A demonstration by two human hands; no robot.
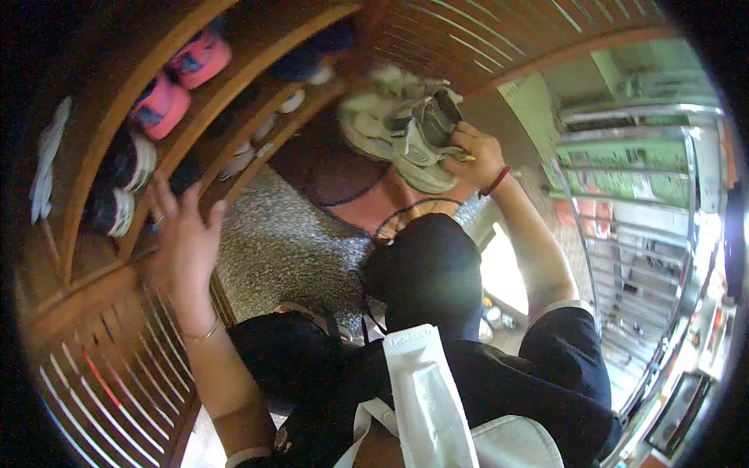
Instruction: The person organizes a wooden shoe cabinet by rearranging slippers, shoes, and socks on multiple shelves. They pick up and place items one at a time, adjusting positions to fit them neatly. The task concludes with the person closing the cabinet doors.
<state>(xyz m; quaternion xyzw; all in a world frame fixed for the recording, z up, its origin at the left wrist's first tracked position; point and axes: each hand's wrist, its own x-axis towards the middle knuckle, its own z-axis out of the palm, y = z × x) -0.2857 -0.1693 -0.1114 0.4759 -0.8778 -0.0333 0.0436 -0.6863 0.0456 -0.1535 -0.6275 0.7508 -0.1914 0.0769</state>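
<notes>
My right hand (477,153) grips a pair of light-coloured sneakers (404,131) by the heel end and holds them up at the right of the wooden shoe rack. My left hand (190,234), slightly blurred, is raised with fingers spread near the edge of a rack shelf (167,169); nothing shows in it. Just left of it, black shoes with white soles (131,184) stand on a shelf. Pink shoes (178,82) sit further up the same shelf.
Slatted wooden panels (117,368) flank the rack. Several more shoes (248,152) lie on the narrower shelves. Below are a speckled floor (287,234) and a reddish patterned mat (374,202). At the right stands a metal grille (638,234).
</notes>
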